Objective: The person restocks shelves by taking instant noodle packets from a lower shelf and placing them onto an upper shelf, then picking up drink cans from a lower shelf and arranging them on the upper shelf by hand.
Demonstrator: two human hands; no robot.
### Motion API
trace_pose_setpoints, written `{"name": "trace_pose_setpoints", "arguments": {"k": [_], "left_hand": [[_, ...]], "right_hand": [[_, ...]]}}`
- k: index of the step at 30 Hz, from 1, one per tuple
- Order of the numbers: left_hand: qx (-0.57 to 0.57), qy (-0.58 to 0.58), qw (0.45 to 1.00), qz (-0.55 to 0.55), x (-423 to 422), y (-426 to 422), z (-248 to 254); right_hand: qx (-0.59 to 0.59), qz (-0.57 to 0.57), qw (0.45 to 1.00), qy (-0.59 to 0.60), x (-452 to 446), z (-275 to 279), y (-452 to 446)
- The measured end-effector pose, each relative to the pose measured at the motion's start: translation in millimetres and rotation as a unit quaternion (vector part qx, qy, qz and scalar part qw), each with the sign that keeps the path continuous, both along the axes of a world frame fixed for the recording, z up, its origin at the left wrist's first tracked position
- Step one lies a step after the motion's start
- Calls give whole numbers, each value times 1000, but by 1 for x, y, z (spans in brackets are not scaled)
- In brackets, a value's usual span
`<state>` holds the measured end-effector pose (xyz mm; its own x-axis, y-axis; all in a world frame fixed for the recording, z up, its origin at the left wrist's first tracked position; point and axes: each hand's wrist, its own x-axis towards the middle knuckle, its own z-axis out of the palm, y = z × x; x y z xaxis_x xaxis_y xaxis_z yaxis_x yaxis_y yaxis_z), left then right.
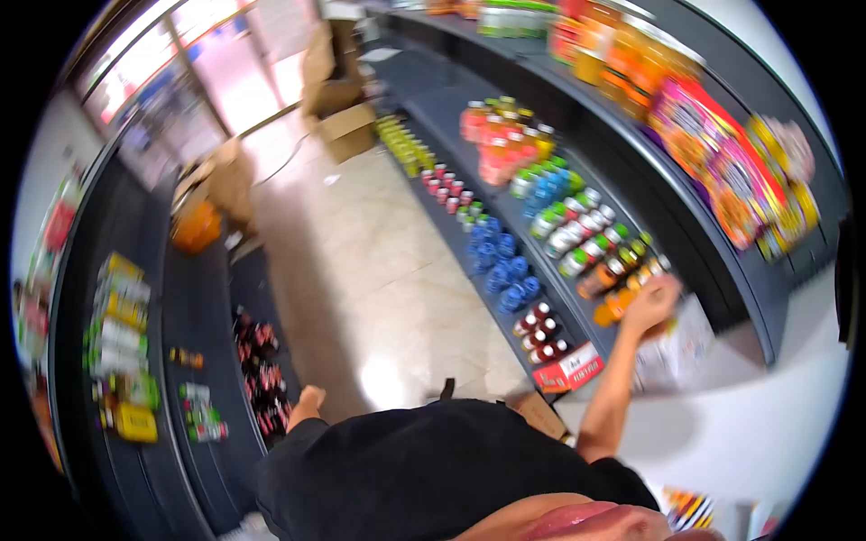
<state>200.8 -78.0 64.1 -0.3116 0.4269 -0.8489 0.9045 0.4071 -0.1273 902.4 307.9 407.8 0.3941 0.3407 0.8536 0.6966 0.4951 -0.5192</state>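
Note:
My right hand [654, 305] is at the near end of the right-hand shelf, its fingers bent beside a row of orange drink bottles [614, 307]. Blur hides what, if anything, is inside those fingers. Just behind the hand is a clear plastic wrap or bag [681, 347]. Low on the left, my left hand [309, 401] hangs near the shelf of dark bottles with pink labels [257, 370]. Its fingers look curled, and nothing shows in them. Bottles with green caps [577, 261] and amber bottles [595, 285] stand in rows farther along from my right hand.
Blue bottles [502, 261] and dark red bottles [541, 334] line the lower right shelf, above a red and white carton [568, 368]. Snack packs [717, 158] and large jars [622, 54] sit higher. Cardboard boxes [347, 131] stand at the aisle's far end. Left shelves [203, 316] flank the tiled floor [361, 234].

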Motion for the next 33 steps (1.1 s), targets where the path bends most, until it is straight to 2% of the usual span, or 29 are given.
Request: {"name": "trace_pose_setpoints", "arguments": {"k": [1, 2, 3, 4, 5, 6, 7, 8, 9, 10, 11, 13, 15, 17, 19, 21, 22, 23, 24, 25, 26, 27, 28, 29, 30, 31, 32, 33], "left_hand": [[194, 83, 893, 398, -1, -32, -12], [227, 71, 883, 405, 4, -49, 4], [263, 63, 851, 450, 17, -64, -1], [299, 59, 818, 488, 31, -78, -5], [295, 5, 784, 546, 52, -94, -21], [297, -50, 744, 597, 75, -99, -49], [300, -107, 698, 641, 92, -107, -77], [296, -97, 837, 450, 128, -113, -93], [309, -44, 920, 237, 162, -111, -69], [282, -66, 914, 284, 170, -118, -66], [255, -89, 904, 331, 182, -130, -78], [200, -142, 875, 417, 210, -158, -109], [141, -194, 835, 495, 242, -192, -116], [85, -214, 915, 332, 213, -202, -106], [81, -144, 861, 481, 186, -217, -91], [165, -110, 749, 632, 168, -225, -104], [212, -91, 682, 695, 155, -225, -110], [245, -157, 605, 741, 144, -220, -108], [269, -220, 513, 785, 132, -208, -80], [279, -276, 419, 819, 121, -202, -69], [240, -95, 541, 800, 124, -188, -108], [190, -131, 660, 715, 109, -174, -97], [165, -156, 725, 650, 97, -163, -95], [165, -178, 772, 588, 85, -148, -104], [175, -193, 807, 529, 71, -128, -105], [195, -200, 826, 489, 55, -108, -110], [223, -200, 842, 448, 34, -87, -109], [254, -194, 851, 416, 12, -69, -113]], "right_hand": [[-106, 92, 990, -30, -46, -52, -5], [-168, 224, 955, -94, -81, -105, -17], [-433, 276, 848, -131, -100, -168, -33], [-603, 308, 727, -112, -101, -284, -50], [-749, 309, 572, -129, -106, -388, -69], [-879, 247, 400, -83, -104, -439, -107], [-856, 444, 262, 31, -102, -487, -143], [-766, 373, 414, -320, -89, -542, -162], [-729, 408, 549, -28, -101, -509, -190], [-799, 349, 489, 37, -101, -533, -182], [-837, 337, 430, -14, -109, -508, -174], [-900, 288, 327, 4, -137, -415, -155], [-888, 269, 361, -93, -135, -429, -120], [-874, 257, 381, -159, -151, -441, -84], [-869, 238, 385, -198, -175, -438, -59], [-811, 330, 352, -331, -215, -450, -39], [-773, 372, 333, -391, -240, -461, -29], [-732, 410, 311, -447, -264, -472, -21], [-685, 445, 288, -499, -291, -486, -13], [-711, 440, 278, -473, -324, -502, -11], [-736, 432, 268, -446, -356, -520, -9], [-821, 377, 267, -335, -397, -533, -16], [-797, 406, 277, -352, -438, -504, -27], [-770, 435, 285, -368, -486, -470, -36], [-715, 478, 292, -418, -519, -511, -24], [-551, 604, 299, -493, -555, -557, -16], [-660, 555, 288, -416, -601, -499, -33], [-654, 580, 296, -386, -638, -466, -40]]}}
